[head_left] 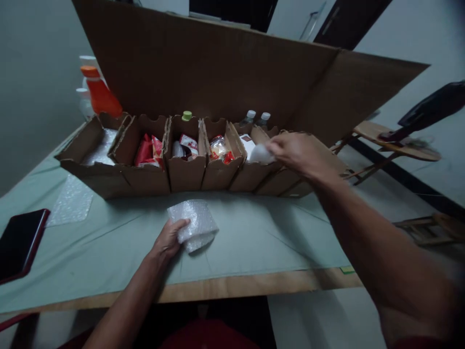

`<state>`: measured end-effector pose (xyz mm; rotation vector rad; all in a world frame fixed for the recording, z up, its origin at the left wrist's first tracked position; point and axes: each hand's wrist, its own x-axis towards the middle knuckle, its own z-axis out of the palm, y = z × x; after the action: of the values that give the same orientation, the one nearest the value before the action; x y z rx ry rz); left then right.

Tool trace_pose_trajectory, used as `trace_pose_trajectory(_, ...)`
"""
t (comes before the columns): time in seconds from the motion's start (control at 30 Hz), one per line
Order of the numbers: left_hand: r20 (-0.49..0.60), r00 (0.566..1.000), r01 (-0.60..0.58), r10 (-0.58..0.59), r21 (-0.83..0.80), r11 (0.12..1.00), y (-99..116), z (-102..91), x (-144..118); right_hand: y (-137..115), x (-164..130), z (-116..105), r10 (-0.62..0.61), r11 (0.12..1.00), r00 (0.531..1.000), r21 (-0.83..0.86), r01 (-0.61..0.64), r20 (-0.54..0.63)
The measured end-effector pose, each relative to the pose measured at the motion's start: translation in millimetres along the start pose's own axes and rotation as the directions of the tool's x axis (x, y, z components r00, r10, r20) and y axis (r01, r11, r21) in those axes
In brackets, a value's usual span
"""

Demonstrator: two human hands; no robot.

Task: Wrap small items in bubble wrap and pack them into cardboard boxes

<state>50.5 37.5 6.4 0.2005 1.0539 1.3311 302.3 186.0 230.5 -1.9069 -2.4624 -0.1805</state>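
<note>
On the green-covered table, a long cardboard divider box is standing open; the right hand is pinching a white packet over a right-end compartment, best lowered squarely between dividers, while the left hand is gripping a bubble-wrapped bundle by the front edge.

Home packing spot, cloth-covered table, divided cardboard box of snacks, wooden chair
</note>
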Motion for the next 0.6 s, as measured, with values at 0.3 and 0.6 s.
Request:
trace_pose_trajectory(0.3, 0.199, 0.980, -0.016, 0.022, -0.032, 0.999, 2, 7.9, -27, -110, -155, 131, -0.606, 0.689, 0.694, 0.180, 0.702, -0.389)
trace_pose_trajectory(0.6, -0.064, 0.980, -0.172, 0.188, 0.200, 0.965, 24, -45.3, -25, -65, -16, 26, -0.412, 0.906, 0.900, 0.042, 0.422, -0.143)
